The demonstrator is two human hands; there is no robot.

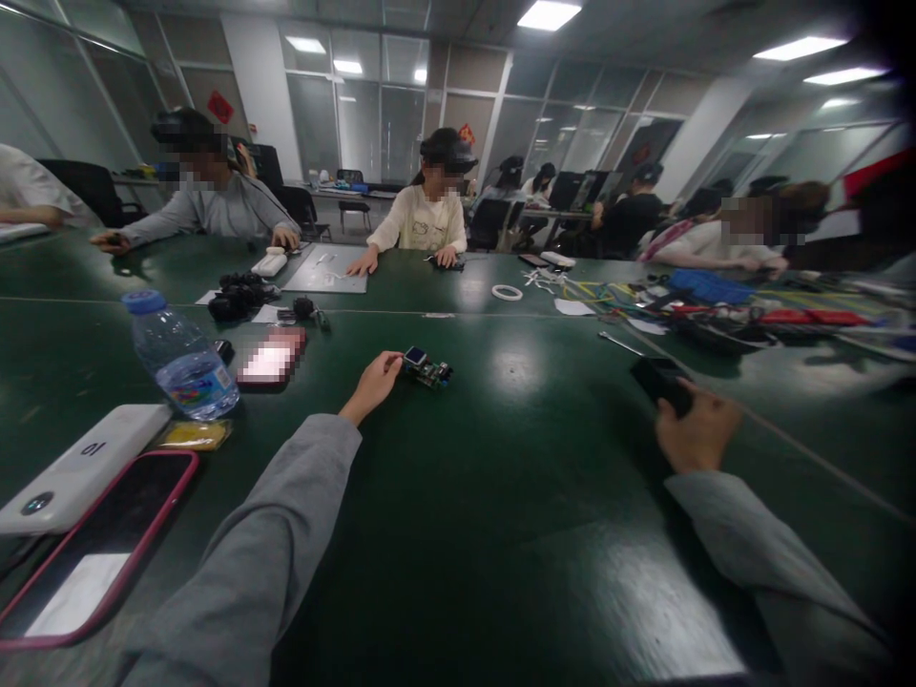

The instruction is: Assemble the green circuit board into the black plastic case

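Note:
In the head view a small circuit board (431,372) with a square display lies on the green table. My left hand (376,382) has its thumb and index finger pinched at the board's left edge, by the display. Farther to the right, my right hand (696,427) is wrapped round a dark, flat, box-shaped object (653,378), slightly blurred, close to the tabletop. Its exact kind cannot be made out. A slim silver metal tool (619,343) lies on the table just beyond that object.
To my left are a water bottle (182,358), a white power bank (78,472), a phone in a pink case (107,544) and a yellow packet (197,436). A white ring (508,293) and tangled cables (615,294) lie farther back. Several people sit across the table.

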